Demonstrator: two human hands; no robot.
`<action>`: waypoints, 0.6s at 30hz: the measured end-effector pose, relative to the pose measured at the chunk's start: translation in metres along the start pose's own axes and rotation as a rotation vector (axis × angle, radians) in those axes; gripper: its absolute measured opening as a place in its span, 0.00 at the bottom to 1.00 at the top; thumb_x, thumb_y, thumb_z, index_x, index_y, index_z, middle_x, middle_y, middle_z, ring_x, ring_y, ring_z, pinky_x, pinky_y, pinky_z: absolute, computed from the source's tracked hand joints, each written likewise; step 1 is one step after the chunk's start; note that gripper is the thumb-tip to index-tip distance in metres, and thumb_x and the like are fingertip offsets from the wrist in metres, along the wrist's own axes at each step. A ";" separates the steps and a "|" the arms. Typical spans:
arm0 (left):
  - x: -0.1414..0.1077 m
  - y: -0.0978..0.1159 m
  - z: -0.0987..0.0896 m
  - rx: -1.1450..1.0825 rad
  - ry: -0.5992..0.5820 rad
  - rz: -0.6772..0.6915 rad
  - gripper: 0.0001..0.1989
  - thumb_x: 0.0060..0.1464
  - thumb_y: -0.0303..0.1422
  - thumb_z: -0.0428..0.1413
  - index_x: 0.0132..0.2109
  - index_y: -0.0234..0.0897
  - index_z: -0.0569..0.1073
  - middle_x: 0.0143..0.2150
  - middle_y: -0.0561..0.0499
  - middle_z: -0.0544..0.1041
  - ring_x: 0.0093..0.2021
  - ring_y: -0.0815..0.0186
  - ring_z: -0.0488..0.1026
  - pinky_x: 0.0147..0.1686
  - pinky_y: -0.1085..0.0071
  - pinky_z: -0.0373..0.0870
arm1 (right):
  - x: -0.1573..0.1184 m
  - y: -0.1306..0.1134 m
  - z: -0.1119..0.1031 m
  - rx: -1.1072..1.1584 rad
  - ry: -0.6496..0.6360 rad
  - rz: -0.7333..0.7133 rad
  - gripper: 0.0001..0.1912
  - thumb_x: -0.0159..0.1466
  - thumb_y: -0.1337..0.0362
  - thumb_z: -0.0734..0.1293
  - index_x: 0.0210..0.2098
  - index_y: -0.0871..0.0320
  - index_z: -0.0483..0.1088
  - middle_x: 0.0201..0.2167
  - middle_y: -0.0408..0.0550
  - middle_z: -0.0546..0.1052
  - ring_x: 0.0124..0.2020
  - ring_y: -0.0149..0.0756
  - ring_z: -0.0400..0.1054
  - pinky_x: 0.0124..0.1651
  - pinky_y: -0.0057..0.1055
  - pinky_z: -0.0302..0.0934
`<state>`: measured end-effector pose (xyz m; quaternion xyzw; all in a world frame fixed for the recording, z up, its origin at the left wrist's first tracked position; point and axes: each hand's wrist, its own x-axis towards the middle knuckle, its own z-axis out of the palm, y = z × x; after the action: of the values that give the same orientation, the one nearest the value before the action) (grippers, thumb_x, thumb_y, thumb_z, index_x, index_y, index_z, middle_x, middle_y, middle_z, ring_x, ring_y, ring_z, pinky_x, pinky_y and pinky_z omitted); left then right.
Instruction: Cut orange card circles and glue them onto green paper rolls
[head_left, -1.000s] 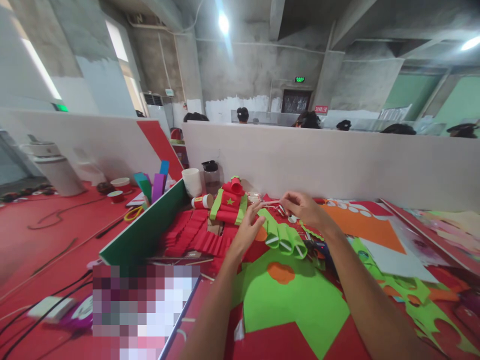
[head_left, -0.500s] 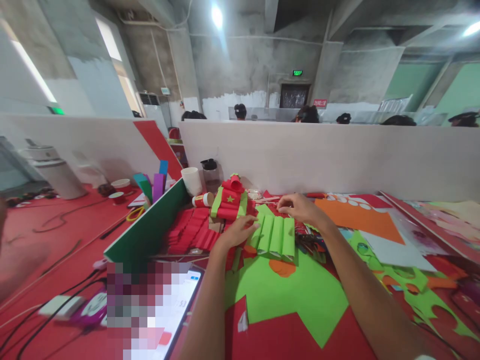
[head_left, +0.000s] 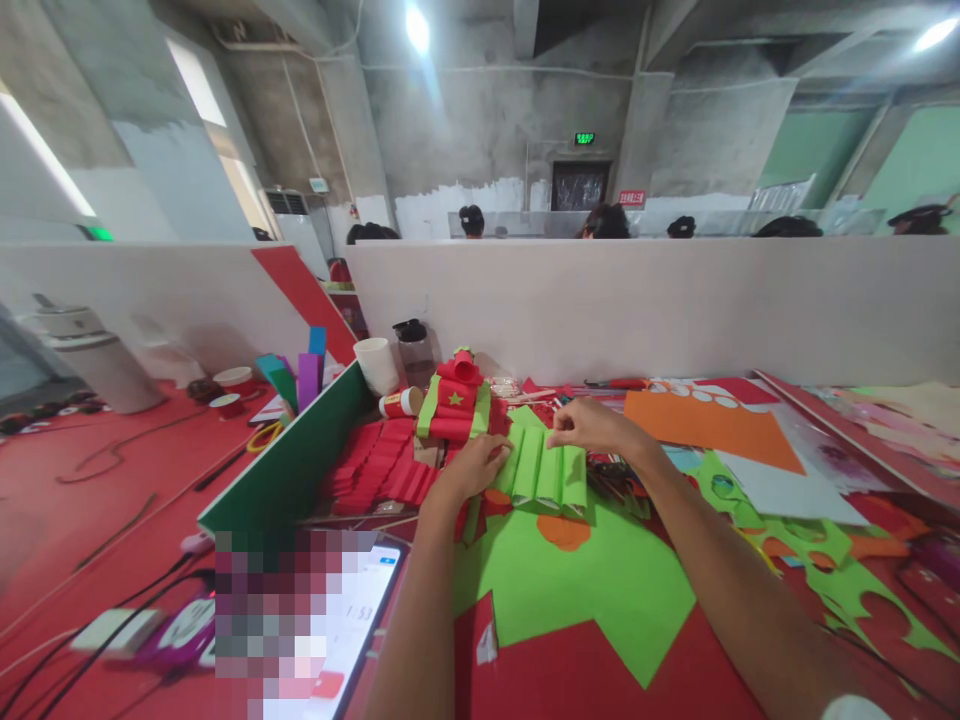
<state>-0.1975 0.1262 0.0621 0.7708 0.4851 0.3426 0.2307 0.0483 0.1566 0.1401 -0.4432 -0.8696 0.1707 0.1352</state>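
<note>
A light green pleated paper piece [head_left: 550, 475], with several rounded ridges side by side, rests between my hands. My left hand [head_left: 474, 470] is closed at its left edge, thumb and fingertips touching the paper. Over its upper part, my right hand [head_left: 596, 425] is bent down with thumb and fingers pinched together; whether anything small is in the pinch is hidden. A flat green sheet [head_left: 570, 580] lies beneath, with an orange paper round [head_left: 564, 532] on it. Just beyond my left hand stands a red paper model [head_left: 455, 400] with a star and green side strips.
Stacked red folded strips [head_left: 379, 462] lie left, beside a dark green divider [head_left: 289, 450]. A phone [head_left: 349, 620] is at front left. Orange paper [head_left: 712, 428] and cut green scraps [head_left: 847, 560] spread on the right. A white partition [head_left: 637, 310] closes the back.
My right hand has moved left and down, its fingers now pinched over the green pleated paper. My left fingers have curled in slightly at the left edge. The view has shifted a little.
</note>
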 end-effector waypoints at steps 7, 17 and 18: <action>-0.001 -0.003 0.000 -0.043 -0.024 -0.108 0.16 0.56 0.36 0.53 0.50 0.45 0.77 0.45 0.45 0.81 0.46 0.52 0.77 0.51 0.60 0.69 | 0.002 -0.014 0.019 -0.056 -0.129 -0.214 0.06 0.59 0.71 0.67 0.29 0.57 0.77 0.28 0.46 0.80 0.29 0.34 0.70 0.32 0.27 0.55; -0.001 -0.016 0.002 -0.226 -0.101 -0.027 0.24 0.39 0.22 0.52 0.43 0.44 0.81 0.59 0.47 0.74 0.62 0.50 0.66 0.65 0.52 0.56 | 0.003 0.005 0.008 0.012 -0.132 -0.241 0.07 0.59 0.70 0.68 0.32 0.57 0.80 0.31 0.47 0.81 0.34 0.37 0.73 0.37 0.28 0.60; -0.002 -0.016 0.002 -0.217 -0.106 -0.028 0.23 0.39 0.22 0.52 0.42 0.44 0.81 0.59 0.47 0.73 0.63 0.50 0.66 0.65 0.52 0.56 | 0.001 0.008 0.004 0.023 -0.144 -0.232 0.06 0.59 0.69 0.69 0.32 0.56 0.80 0.30 0.47 0.81 0.33 0.37 0.73 0.36 0.28 0.59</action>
<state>-0.2054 0.1312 0.0494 0.7516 0.4430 0.3485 0.3426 0.0523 0.1608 0.1337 -0.3246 -0.9205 0.1950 0.0963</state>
